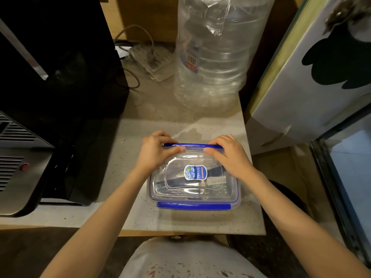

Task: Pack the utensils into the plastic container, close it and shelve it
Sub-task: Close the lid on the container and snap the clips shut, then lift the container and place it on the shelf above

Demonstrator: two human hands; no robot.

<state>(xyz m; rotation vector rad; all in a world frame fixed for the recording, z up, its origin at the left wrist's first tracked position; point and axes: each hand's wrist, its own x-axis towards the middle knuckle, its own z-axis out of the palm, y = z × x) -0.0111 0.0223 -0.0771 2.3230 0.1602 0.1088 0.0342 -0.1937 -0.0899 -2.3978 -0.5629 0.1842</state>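
A clear plastic container [192,189] with its clear lid on sits on the speckled counter [140,213] in front of me. The lid carries a blue-and-white sticker [195,172]. Dark utensils show dimly through the plastic. A blue clasp [193,206] lies along the near edge, and another blue clasp [192,145] runs along the far edge. My left hand [155,152] grips the far-left part of the lid, fingers curled over that far clasp and thumb on top. My right hand [228,153] holds the far-right part the same way.
A large empty clear water jug [214,53] stands behind the container. A black appliance [50,87] fills the left side, with a power strip and cables [148,59] behind it. A white board [313,73] leans at the right beside a glass-fronted cabinet [345,169].
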